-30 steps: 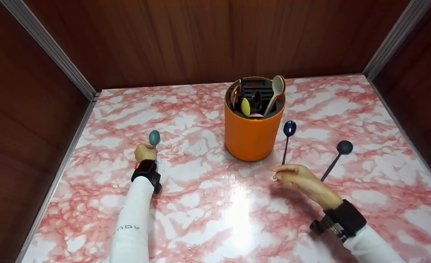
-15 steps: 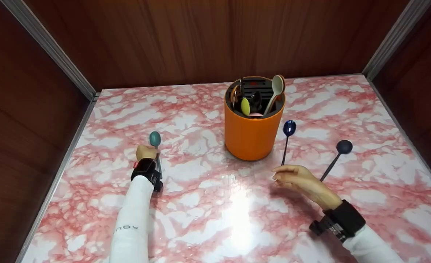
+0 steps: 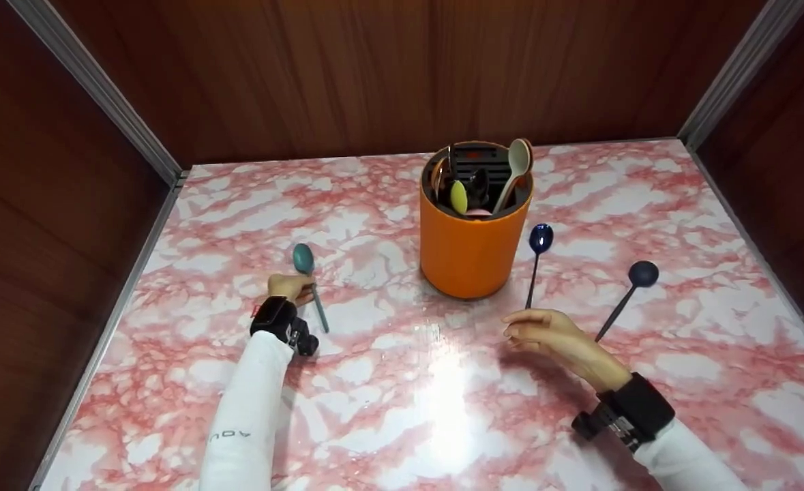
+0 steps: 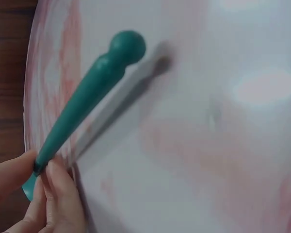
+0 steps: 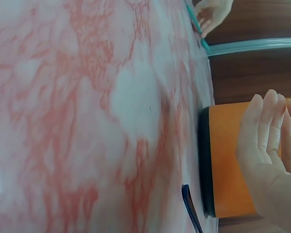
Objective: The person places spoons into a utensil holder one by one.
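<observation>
My left hand (image 3: 290,288) pinches a teal spoon (image 3: 304,259) between thumb and fingers. The bowl points away, and the round-ended handle (image 4: 87,97) stands out past the fingers in the left wrist view. A shadow of the handle falls on the table. My right hand (image 3: 552,337) hovers with loosely bent fingers and holds nothing. Just beyond it lies a dark blue shiny spoon (image 3: 541,239); the near end of its handle is hidden behind the hand in the head view. A dark grey round-headed spoon (image 3: 643,274) lies further right, its handle end hidden by the right hand.
An orange cylindrical utensil holder (image 3: 470,259) stands at the back, right of the middle. In it are a light grey spoon (image 3: 519,158), a lime spoon (image 3: 459,198) and other utensils. Brown wood-grain walls (image 3: 374,75) enclose the marbled table (image 3: 374,382) at the back and sides.
My left hand has shifted slightly to the right, and the teal spoon has turned, so its handle now shows beside the hand. My right hand has barely moved.
</observation>
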`<action>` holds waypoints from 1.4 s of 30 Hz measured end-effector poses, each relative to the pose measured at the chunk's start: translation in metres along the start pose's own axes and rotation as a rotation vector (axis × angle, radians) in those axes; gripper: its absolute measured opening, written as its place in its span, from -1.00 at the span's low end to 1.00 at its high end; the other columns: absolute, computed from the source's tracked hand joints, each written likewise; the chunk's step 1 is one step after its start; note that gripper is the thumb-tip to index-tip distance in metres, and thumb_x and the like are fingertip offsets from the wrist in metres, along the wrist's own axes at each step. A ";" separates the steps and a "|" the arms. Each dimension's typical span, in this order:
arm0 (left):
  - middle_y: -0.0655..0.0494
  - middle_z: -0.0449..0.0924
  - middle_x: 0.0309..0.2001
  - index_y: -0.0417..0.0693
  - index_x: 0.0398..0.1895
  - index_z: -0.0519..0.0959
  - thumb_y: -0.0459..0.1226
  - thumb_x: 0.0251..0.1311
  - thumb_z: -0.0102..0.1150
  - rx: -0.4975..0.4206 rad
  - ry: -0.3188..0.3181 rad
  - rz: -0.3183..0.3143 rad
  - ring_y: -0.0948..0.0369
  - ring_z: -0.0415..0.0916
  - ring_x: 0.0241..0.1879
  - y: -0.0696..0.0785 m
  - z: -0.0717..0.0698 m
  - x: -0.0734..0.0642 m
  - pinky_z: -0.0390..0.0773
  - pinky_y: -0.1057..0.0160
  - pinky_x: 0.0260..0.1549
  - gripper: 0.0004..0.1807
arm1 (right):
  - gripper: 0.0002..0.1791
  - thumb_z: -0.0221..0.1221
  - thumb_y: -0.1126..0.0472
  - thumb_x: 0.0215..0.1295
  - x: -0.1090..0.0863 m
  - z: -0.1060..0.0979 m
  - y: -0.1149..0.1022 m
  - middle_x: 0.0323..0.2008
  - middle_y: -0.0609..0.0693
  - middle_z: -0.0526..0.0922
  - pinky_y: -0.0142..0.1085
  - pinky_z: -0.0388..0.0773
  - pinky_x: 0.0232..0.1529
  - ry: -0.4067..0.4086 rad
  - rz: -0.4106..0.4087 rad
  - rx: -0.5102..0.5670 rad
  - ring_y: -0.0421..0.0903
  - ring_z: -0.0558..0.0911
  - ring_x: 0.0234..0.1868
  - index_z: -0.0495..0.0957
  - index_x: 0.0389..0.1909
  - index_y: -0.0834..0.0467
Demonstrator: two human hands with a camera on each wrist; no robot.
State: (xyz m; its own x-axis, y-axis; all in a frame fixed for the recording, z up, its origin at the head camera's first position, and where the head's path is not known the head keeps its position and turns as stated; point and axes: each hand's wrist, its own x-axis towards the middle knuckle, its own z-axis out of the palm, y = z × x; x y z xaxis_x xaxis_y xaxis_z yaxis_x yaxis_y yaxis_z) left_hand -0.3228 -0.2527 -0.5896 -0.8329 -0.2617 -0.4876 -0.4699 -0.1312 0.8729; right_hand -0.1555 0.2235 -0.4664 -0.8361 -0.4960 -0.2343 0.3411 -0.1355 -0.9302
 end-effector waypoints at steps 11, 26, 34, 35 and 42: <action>0.11 0.53 -0.71 -0.36 -0.29 0.54 -0.51 0.05 0.16 -0.003 -0.099 -0.115 0.28 0.52 -0.69 0.065 0.057 -0.150 0.70 0.33 -0.43 -0.87 | -0.68 0.11 0.28 0.27 0.005 0.005 0.004 -0.21 -0.06 0.65 -0.36 0.61 0.00 0.051 0.081 -0.093 -0.18 0.64 -0.17 0.47 0.03 0.31; 0.08 0.55 -0.58 -0.28 -0.41 0.52 -0.50 0.04 0.20 -0.051 -0.203 -0.089 0.27 0.56 -0.55 0.039 0.099 -0.172 0.70 0.28 -0.28 -0.94 | -0.54 0.15 0.26 0.25 0.016 0.019 0.008 -0.25 -0.06 0.64 -0.30 0.61 0.02 0.040 0.126 -0.073 -0.12 0.65 -0.18 0.37 0.10 0.44; 0.10 0.54 -0.55 -0.27 -0.44 0.52 -0.54 0.03 0.17 -0.113 -0.251 -0.058 0.26 0.54 -0.52 0.032 0.115 -0.187 0.70 0.22 -0.22 -0.93 | -0.50 0.16 0.24 0.24 0.018 0.023 0.009 -0.21 -0.06 0.63 -0.31 0.61 0.01 0.025 0.123 -0.085 -0.14 0.64 -0.16 0.35 0.11 0.45; 0.10 0.54 -0.55 -0.26 -0.45 0.51 -0.54 0.03 0.16 -0.116 -0.255 -0.057 0.26 0.54 -0.52 0.032 0.117 -0.188 0.70 0.20 -0.20 -0.93 | -0.50 0.16 0.24 0.24 0.018 0.024 0.009 -0.20 -0.06 0.63 -0.31 0.61 0.02 0.021 0.122 -0.092 -0.14 0.64 -0.15 0.35 0.11 0.44; 0.11 0.51 -0.56 -0.19 -0.53 0.44 -0.54 0.05 0.15 -0.104 -0.301 -0.078 0.29 0.52 -0.54 0.027 0.136 -0.199 0.70 0.23 -0.25 -0.85 | -0.48 0.17 0.25 0.23 0.024 0.029 0.011 -0.21 -0.02 0.63 -0.32 0.62 0.00 0.014 0.136 -0.085 -0.10 0.64 -0.14 0.32 0.13 0.46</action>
State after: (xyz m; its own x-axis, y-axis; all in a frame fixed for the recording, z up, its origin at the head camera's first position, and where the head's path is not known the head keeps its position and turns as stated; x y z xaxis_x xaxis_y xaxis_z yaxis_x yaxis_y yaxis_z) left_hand -0.2091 -0.0743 -0.4704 -0.8517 0.0450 -0.5221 -0.5165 -0.2412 0.8216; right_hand -0.1592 0.1851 -0.4743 -0.7905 -0.4930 -0.3634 0.4146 0.0060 -0.9100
